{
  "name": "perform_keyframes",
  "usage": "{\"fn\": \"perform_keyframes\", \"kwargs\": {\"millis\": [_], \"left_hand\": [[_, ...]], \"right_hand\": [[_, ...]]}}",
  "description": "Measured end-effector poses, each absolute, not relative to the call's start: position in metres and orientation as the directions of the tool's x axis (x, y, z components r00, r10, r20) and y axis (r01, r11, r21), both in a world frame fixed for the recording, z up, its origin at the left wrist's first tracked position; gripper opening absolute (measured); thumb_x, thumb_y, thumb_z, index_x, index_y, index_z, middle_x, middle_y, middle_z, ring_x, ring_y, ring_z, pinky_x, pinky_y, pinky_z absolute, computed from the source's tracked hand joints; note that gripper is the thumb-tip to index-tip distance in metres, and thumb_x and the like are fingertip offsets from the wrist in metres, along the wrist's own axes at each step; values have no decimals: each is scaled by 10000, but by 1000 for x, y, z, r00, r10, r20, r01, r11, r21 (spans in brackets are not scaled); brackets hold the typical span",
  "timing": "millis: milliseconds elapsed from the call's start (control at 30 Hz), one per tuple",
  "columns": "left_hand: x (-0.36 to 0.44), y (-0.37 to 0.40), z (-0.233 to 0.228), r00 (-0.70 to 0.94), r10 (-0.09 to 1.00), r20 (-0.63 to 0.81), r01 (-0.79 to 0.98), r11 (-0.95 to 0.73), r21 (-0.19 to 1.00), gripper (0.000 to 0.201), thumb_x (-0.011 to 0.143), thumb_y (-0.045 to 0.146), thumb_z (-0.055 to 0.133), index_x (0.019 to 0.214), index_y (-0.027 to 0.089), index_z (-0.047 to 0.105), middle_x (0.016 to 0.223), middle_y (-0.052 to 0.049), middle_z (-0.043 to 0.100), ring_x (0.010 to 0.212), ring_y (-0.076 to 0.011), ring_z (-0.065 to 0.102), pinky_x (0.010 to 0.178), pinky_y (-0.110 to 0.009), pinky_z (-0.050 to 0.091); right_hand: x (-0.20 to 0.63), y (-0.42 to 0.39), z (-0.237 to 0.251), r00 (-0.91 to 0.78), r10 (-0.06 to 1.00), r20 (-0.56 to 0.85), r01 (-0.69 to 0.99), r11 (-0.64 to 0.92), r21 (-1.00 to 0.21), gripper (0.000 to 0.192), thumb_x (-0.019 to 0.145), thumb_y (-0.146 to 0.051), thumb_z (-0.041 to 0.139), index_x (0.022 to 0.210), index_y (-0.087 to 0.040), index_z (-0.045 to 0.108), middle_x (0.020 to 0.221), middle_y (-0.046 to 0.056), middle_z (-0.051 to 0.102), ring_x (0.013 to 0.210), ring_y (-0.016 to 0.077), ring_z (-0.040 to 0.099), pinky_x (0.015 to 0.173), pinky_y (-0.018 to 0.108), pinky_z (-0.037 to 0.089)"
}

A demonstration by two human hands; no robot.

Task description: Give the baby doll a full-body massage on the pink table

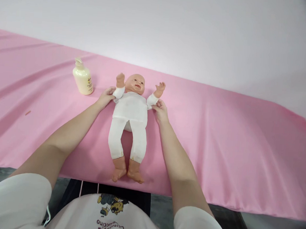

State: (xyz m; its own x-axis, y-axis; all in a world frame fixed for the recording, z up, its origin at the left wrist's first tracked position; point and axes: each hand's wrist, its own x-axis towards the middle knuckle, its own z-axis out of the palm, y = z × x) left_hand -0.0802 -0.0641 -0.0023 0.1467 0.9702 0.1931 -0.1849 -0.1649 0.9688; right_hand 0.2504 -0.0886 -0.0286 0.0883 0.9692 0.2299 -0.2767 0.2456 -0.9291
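A baby doll (130, 117) in a white top and white trousers lies on its back on the pink sheet (219, 141), head away from me, bare feet near the front edge. My left hand (106, 96) grips the doll's white sleeve at its right arm. My right hand (160, 111) pinches the sleeve of the doll's other arm. Both doll arms are raised beside its head.
A cream-coloured pump bottle (82, 77) stands on the sheet just left of the doll. A white wall rises behind the table. The sheet's front edge hangs over near my body; a dark floor shows below.
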Motion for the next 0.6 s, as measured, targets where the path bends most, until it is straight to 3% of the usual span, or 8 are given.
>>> {"fn": "perform_keyframes", "kwargs": {"millis": [100, 200, 300, 433, 500, 600], "left_hand": [[-78, -69, 1, 220, 955, 196, -225, -146, 963, 243, 499, 92, 643, 733, 157, 648, 892, -45, 745, 981, -238, 689, 944, -389, 513], [-75, -72, 3, 217, 957, 191, -211, -145, 967, 219, 506, 102, 655, 715, 165, 639, 887, -37, 740, 948, -217, 682, 897, -356, 513], [-74, -72, 4, 145, 975, 170, -101, -156, 983, 322, 557, 151, 673, 876, 177, 639, 906, -17, 721, 856, -193, 660, 792, -317, 505], [-77, -76, 9, 32, 982, 184, 263, -185, 947, 277, 680, 277, 716, 904, 188, 580, 813, 7, 642, 717, -156, 573, 684, -283, 436], [-78, -78, 11, 10, 984, 178, 424, -165, 890, 244, 752, 350, 708, 851, 198, 545, 726, 21, 567, 661, -148, 513, 633, -280, 380], [-77, -80, 12, 23, 981, 194, 528, -177, 831, 249, 816, 397, 668, 803, 210, 505, 683, 28, 487, 633, -147, 456, 605, -286, 322]], "right_hand": [[250, -95, -26, 10, 980, 196, -289, 191, -938, 232, 566, -171, 772, 709, -246, 606, 912, -19, 744, 940, 197, 704, 937, 374, 562], [249, -98, -25, -1, 987, 162, -277, 156, -948, 218, 584, -181, 758, 646, -236, 556, 926, -10, 739, 978, 200, 703, 938, 366, 562], [245, -95, -24, 67, 981, 180, -286, 192, -939, 280, 593, -274, 796, 802, -259, 610, 1010, 7, 742, 1063, 223, 696, 985, 391, 550], [238, -89, -24, 154, 937, 312, -315, 346, -884, 555, 545, -359, 877, 1018, -294, 594, 1259, 14, 688, 1299, 222, 592, 1105, 380, 480], [238, -88, -27, 145, 936, 321, -275, 350, -896, 627, 571, -424, 880, 1094, -306, 555, 1288, 23, 675, 1304, 220, 589, 1092, 389, 488], [241, -89, -33, 92, 958, 273, -190, 286, -939, 668, 653, -511, 836, 1188, -323, 483, 1179, 10, 712, 1156, 203, 666, 1021, 388, 526]]}}
